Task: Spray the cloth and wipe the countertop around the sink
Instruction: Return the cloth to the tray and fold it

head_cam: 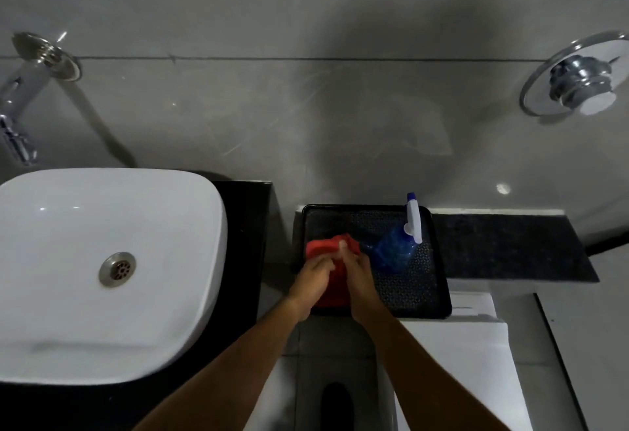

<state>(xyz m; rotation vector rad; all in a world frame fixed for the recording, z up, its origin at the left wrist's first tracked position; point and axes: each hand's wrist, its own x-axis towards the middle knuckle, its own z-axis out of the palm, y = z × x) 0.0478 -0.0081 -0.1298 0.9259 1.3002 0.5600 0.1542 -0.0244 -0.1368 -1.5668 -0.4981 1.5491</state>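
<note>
A red cloth lies bunched on the left part of a black patterned tray. My left hand and my right hand both grip the cloth, one on each side, fingers curled into its folds. A blue spray bottle with a white trigger head stands on the tray just right of my right hand, apart from it. The white basin sits at the left on a black countertop.
A chrome tap juts from the grey tiled wall above the basin. A round chrome wall fitting is at the upper right. A dark speckled ledge runs right of the tray. A gap of floor lies between countertop and tray.
</note>
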